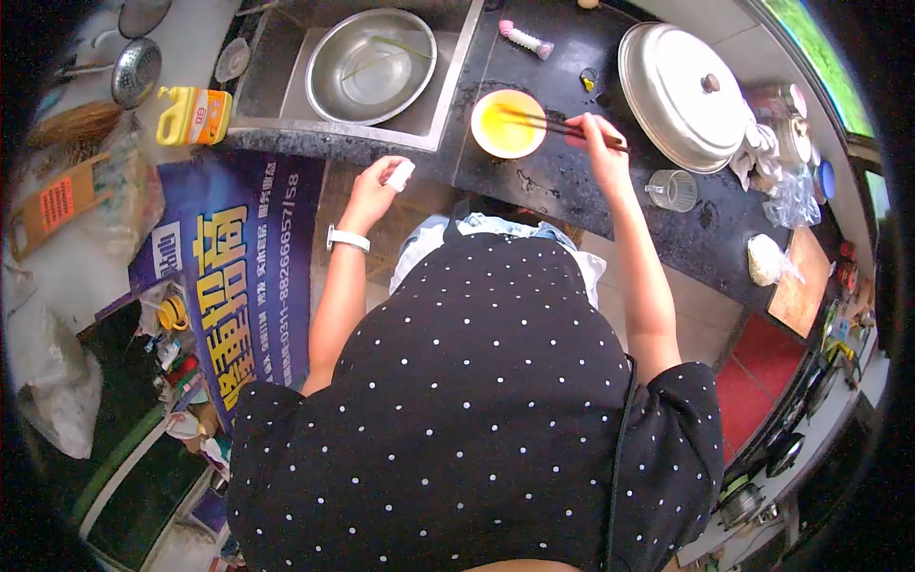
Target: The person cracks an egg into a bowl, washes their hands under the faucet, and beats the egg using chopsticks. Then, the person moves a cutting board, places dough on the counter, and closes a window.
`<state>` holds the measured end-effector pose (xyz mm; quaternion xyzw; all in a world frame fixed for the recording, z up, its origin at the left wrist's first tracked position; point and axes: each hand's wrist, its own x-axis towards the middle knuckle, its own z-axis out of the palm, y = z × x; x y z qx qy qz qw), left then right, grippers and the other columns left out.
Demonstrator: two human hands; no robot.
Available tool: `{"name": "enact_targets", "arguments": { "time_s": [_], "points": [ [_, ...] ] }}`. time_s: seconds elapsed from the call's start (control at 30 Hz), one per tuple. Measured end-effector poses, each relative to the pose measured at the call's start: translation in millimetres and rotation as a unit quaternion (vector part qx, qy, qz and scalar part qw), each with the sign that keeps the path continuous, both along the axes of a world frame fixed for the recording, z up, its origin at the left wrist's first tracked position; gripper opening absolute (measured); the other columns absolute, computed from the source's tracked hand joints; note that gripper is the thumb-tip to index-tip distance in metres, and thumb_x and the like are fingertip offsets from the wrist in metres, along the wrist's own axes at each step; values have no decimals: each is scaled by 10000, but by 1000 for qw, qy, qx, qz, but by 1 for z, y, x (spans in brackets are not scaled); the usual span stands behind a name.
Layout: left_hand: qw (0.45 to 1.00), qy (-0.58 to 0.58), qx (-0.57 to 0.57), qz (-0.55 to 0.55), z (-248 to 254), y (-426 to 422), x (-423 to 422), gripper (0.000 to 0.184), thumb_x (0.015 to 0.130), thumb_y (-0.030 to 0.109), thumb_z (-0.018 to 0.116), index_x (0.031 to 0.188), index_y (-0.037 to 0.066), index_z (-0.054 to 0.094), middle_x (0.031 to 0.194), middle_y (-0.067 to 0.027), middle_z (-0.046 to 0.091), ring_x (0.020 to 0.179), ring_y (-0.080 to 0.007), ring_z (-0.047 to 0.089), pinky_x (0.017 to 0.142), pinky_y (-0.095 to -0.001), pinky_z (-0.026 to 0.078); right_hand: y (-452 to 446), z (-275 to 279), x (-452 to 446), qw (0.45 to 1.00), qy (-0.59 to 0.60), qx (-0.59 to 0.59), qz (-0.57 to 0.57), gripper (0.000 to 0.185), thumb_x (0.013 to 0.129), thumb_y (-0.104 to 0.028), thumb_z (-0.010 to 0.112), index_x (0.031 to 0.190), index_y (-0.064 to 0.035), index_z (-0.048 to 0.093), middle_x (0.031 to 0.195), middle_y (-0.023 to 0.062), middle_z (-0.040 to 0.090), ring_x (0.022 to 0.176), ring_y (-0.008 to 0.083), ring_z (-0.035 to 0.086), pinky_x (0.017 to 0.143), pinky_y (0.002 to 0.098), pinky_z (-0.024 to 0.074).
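My right hand (600,141) is closed around a pair of dark chopsticks (558,125). Their tips reach into a bowl (483,139) that holds a yellow liquid, which looks like beaten egg. The bowl stands on the black countertop, to the left of that hand. My left hand (375,189) is held in front of the counter edge below the sink, its fingers pinching a small white piece (401,175). Whether this is eggshell or folded paper I cannot tell.
A steel basin (324,95) sits in the sink (276,91). Right of the bowl are a large lidded steel pot (672,95) and a glass cup (673,191). A pink-and-white bottle (525,40) lies behind the bowl. A yellow jug (193,116) stands left of the sink.
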<state>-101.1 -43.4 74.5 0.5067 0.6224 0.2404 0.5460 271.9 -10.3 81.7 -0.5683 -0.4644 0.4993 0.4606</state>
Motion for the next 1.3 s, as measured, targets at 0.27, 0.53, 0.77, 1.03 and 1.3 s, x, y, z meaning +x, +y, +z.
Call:
{"name": "enact_targets", "arguments": {
  "time_s": [0.27, 0.53, 0.77, 1.03, 1.3],
  "points": [
    [1000, -7, 2, 2, -5, -3, -1, 219, 855, 48, 549, 1069, 22, 589, 937, -51, 643, 847, -111, 600, 751, -252, 474, -8, 2, -2, 999, -24, -15, -39, 244, 907, -212, 538, 849, -4, 650, 749, 33, 636, 726, 95, 593, 674, 230, 473],
    [999, 31, -2, -14, 0, -4, 0, 220, 832, 9, 537, 1042, 40, 598, 919, -54, 656, 827, -117, 616, 751, -258, 476, -9, 0, -5, 999, -2, 24, -36, 221, 897, -198, 561, 829, 1, 631, 754, 31, 635, 717, 81, 584, 683, 230, 474],
    [999, 36, 14, -24, -6, -5, -5, 162, 876, 86, 543, 1021, 26, 584, 845, -26, 623, 765, -99, 587, 688, -242, 464, -13, -22, 0, 1000, -14, 24, -12, 194, 884, -185, 585, 818, -9, 629, 723, 0, 601, 646, 56, 518, 599, 210, 413],
    [999, 31, 9, -19, -8, -4, -2, 164, 875, 93, 550, 1022, 28, 586, 829, -25, 623, 770, -98, 588, 698, -240, 464, -21, -6, -9, 992, -98, 45, -65, 187, 862, -190, 614, 783, -21, 632, 643, -14, 567, 601, 36, 458, 556, 205, 374],
    [999, 44, 2, -24, -8, -4, -2, 169, 877, 93, 550, 1029, 29, 584, 845, -25, 625, 782, -104, 592, 706, -244, 464, -19, -1, -10, 993, -70, 40, -90, 209, 871, -205, 603, 789, -15, 630, 675, 12, 610, 618, 47, 518, 586, 220, 419]
  ]
}}
